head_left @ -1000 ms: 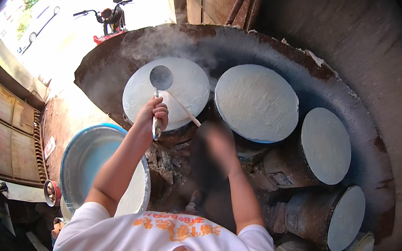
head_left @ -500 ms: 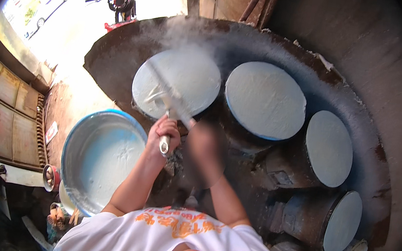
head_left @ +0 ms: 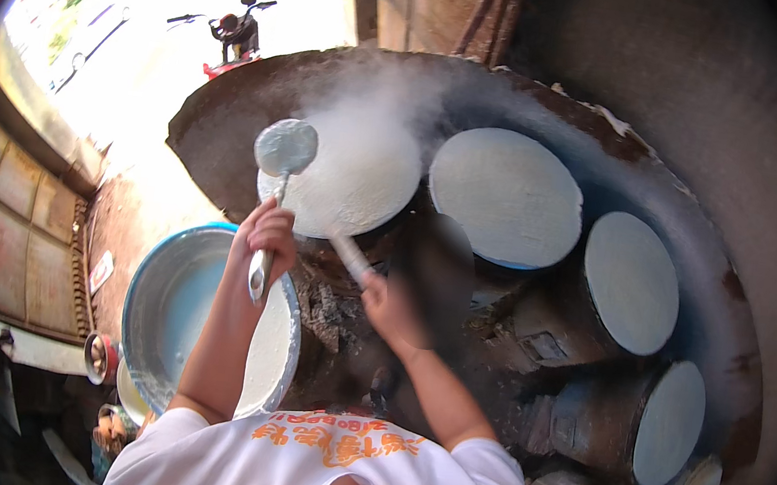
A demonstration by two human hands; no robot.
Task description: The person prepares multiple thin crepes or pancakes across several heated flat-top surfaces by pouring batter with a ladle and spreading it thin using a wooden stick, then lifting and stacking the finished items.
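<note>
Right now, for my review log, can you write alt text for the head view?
A person's left hand holds a metal ladle raised beside a steaming round white cloth-topped steamer, while the right hand grips a pale stick at its edge. More white discs curve off to the right; a basin of white batter sits lower left.

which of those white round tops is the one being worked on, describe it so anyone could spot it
Start at the big dark curved stove ringed with round white cloth-topped steamers. The one meant is the steamer top at the near left end of the row, just beyond the left hand holding the ladle. Unlike its neighbours, steam rises off it.
</note>
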